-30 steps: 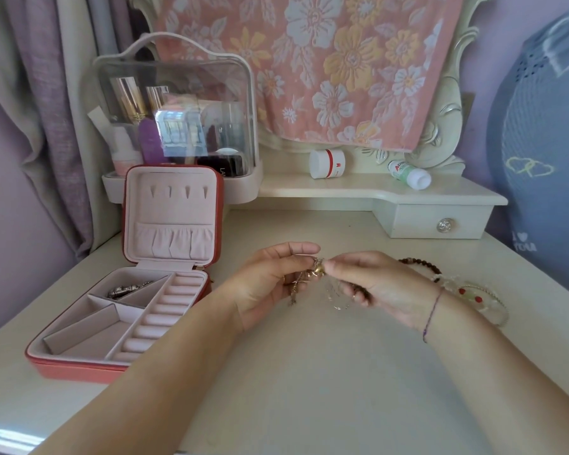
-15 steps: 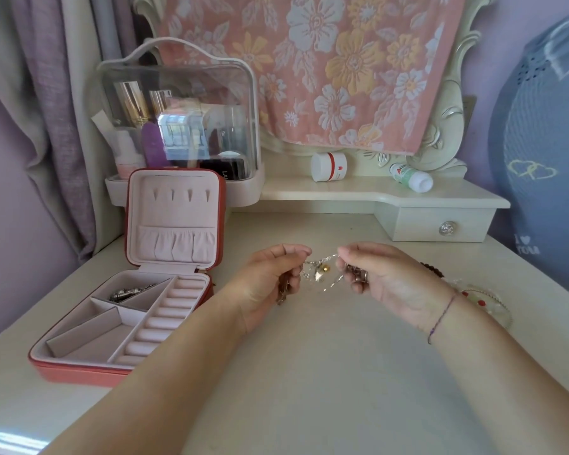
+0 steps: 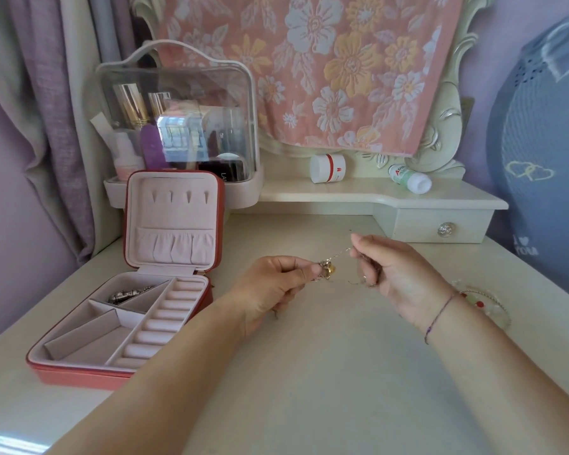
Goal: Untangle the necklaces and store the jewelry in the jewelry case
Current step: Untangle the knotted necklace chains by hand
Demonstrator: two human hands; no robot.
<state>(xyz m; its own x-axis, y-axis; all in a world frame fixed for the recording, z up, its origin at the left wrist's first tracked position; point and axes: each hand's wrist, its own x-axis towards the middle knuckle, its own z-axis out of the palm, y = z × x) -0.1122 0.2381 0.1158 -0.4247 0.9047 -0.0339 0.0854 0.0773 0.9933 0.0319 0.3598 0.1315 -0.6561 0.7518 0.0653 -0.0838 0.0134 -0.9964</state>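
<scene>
Above the middle of the cream dressing table, my left hand (image 3: 276,284) pinches a tangled knot of necklaces with a gold pendant (image 3: 326,269). My right hand (image 3: 388,267) pinches a thin chain that runs taut from the knot up to its fingertips, with more chain hanging under its fingers. The red jewelry case (image 3: 79,372) lies open at the left, lid upright, pink lining inside. A silver piece of jewelry (image 3: 127,295) lies in its rear compartment. A beaded bracelet (image 3: 483,303) rests on the table behind my right wrist, partly hidden.
A clear cosmetics box (image 3: 178,126) stands behind the case. On the raised shelf lie a white jar (image 3: 327,167) and a tipped white bottle (image 3: 409,178). A small drawer (image 3: 444,229) sits under the shelf. A floral cloth hangs over the mirror.
My hands have drawn apart. The right hand moved right and up, pulling a chain out taut from the knot, which stays pinched in the left hand.
</scene>
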